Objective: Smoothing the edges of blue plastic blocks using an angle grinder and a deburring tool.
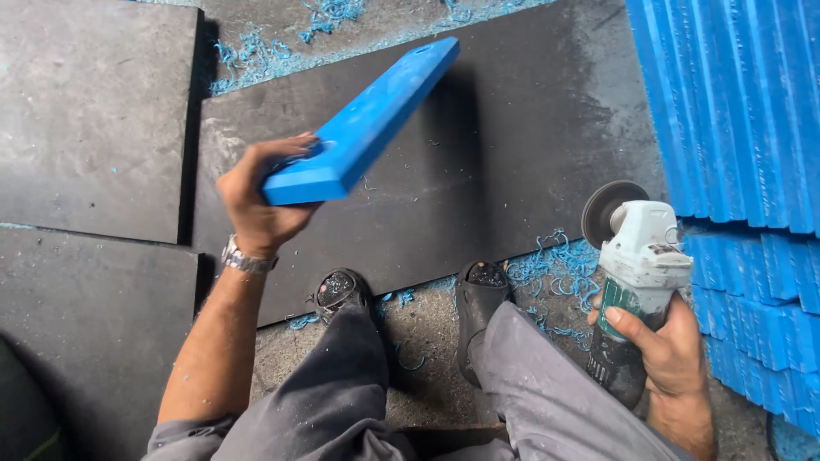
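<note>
Two hands are busy, well apart from each other. The left hand (260, 201) is clamped on the near end of a long flat bright-blue plastic slab (363, 128), fingers wrapped over its top face and thumb underneath; a metal wristwatch (245, 259) sits on that wrist. The slab is held up in the air, tilted, running away from the hand toward the upper right. Its faces are smooth and evenly blue, its edges squared off, the near end face cut straight and slightly paler, and its far end is rounded at the corners. The right hand (670, 346) is closed around the dark body of a white-and-green angle grinder (636, 273), held upright with its grey disc (608, 209) at the top, facing the slab. Beyond the left hand lies a large dark rubber-like mat (478, 171). Between the hands are grey-trousered legs and two black shoes (342, 290). Curly blue plastic shavings (555, 260) lie just left of the grinder. To the right of the right hand stands a stack of matching blue slabs (743, 111)
</note>
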